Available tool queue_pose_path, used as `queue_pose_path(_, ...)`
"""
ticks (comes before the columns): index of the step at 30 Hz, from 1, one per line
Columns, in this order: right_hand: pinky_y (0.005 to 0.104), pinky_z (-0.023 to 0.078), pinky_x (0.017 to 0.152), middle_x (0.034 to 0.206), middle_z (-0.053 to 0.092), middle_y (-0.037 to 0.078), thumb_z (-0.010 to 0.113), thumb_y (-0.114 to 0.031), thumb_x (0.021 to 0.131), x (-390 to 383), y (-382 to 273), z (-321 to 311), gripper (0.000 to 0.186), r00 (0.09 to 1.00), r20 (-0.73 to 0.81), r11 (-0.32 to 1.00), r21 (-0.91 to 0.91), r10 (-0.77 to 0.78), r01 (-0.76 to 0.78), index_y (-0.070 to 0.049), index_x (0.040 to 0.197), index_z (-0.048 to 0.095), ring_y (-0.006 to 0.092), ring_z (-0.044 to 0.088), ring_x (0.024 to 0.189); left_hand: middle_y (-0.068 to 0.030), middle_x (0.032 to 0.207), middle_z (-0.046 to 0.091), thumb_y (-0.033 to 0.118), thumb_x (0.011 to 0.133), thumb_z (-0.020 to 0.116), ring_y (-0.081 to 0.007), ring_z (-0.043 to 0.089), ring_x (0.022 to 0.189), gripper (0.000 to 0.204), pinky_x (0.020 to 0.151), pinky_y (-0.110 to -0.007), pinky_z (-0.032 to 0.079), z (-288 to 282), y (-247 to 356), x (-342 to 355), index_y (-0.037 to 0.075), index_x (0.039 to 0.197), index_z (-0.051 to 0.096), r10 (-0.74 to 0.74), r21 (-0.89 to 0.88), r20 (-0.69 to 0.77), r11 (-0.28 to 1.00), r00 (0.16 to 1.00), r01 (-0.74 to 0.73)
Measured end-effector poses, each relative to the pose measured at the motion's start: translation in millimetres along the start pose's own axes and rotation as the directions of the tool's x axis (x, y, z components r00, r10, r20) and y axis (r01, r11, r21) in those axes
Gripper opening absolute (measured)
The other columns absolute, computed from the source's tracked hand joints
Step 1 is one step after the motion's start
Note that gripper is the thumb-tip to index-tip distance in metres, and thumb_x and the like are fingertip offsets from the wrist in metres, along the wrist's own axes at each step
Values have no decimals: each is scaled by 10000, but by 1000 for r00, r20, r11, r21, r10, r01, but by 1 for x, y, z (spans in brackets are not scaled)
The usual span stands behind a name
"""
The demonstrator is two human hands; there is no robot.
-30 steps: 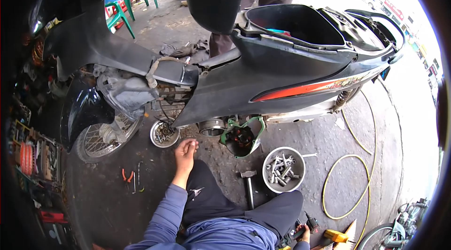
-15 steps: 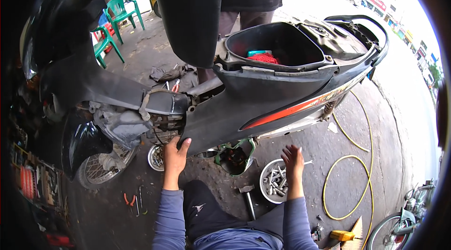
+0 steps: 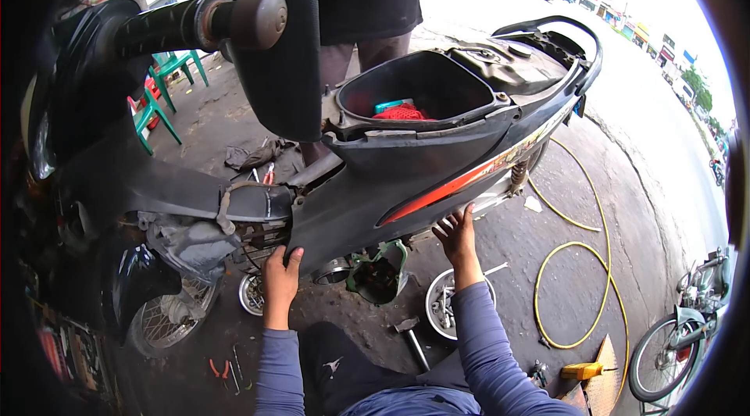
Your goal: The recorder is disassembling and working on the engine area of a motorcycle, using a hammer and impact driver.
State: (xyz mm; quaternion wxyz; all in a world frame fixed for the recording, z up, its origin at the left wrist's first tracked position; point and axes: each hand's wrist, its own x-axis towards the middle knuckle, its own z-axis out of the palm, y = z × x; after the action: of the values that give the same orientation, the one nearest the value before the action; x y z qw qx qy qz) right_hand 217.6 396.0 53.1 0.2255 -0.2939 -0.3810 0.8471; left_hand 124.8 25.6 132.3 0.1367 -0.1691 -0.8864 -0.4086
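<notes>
The black side panel (image 3: pixel 367 182) of a motorbike, with an orange-red stripe, stretches in front of me. My left hand (image 3: pixel 280 279) grips its lower front corner, thumb on the outer face and fingers curled behind the edge. Under the rear part of the panel, below the stripe, my right hand (image 3: pixel 458 244) is raised with its fingers apart and nothing held. Its fingertips are at the lower edge; whether they press on it I cannot tell. Above the panel the seat stands tipped up (image 3: pixel 269 49), and the open storage bin (image 3: pixel 461 84) holds a red cloth (image 3: pixel 404 112).
A white bowl (image 3: pixel 432 321) of metal parts, a hammer (image 3: pixel 415 346) and a green container (image 3: pixel 399 267) are on the ground below. Pliers (image 3: pixel 219 370) lie at left, a yellow hose (image 3: pixel 539 299) at right. A person (image 3: pixel 367 14) stands beyond the motorbike.
My right hand has risen from above the bowl to the panel's lower edge. My left hand stays on the front corner. The view has shifted right, and more of the standing person shows.
</notes>
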Motion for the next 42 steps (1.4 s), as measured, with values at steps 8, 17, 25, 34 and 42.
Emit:
queue_pose_path(8, 499, 337, 1066, 1542, 247, 218, 423, -826, 804, -4, -14, 12, 1128, 996, -60, 997, 8, -70, 70, 35, 1498, 201, 386, 343, 1362, -83, 1287, 526, 421, 869, 689, -193, 461, 1220, 552, 959, -407, 385, 34, 151, 107, 98, 1281, 515, 12, -882, 99, 464, 995, 83)
queue_pose_path(17, 440, 370, 1007, 1259, 532, 141, 786, -314, 735, -84, -175, 89, 597, 107, 579, -355, -625, -808, 695, -54, 1224, 563, 312, 502, 1180, -9, 1153, 480, 320, 752, 681, -165, 447, 1067, 483, 833, -389, 363, 61, 166, 120, 181, 1159, 462, -323, -857, 92, 455, 942, 240)
queue_pose_path(25, 461, 339, 967, 1191, 551, 71, 818, -466, 598, -92, -212, 119, 616, 339, 828, -643, -560, -446, 522, -113, 1056, 603, 266, 458, 1218, -40, 1106, 504, 126, 806, 587, -161, 502, 1006, 388, 852, -343, 394, 61, 172, 111, 109, 1174, 466, -271, -904, 99, 378, 957, 201)
queue_pose_path(34, 464, 321, 986, 1095, 579, 47, 817, -408, 603, -93, -219, 119, 534, 284, 854, -658, -518, -436, 547, -115, 1008, 630, 253, 487, 1157, -5, 1129, 532, 191, 866, 704, -111, 503, 1010, 518, 915, -319, 365, 56, 163, 99, 91, 1301, 440, -228, -961, 61, 250, 972, 119)
queue_pose_path(42, 515, 406, 969, 1422, 411, 206, 452, -702, 889, -22, -127, 26, 858, 968, -207, 987, -101, -143, 124, -1, 1383, 425, 354, 442, 1262, 5, 1145, 521, 519, 829, 641, -156, 466, 1073, 507, 939, -386, 350, 50, 164, 92, 154, 1165, 535, -205, -875, 223, 389, 953, 288)
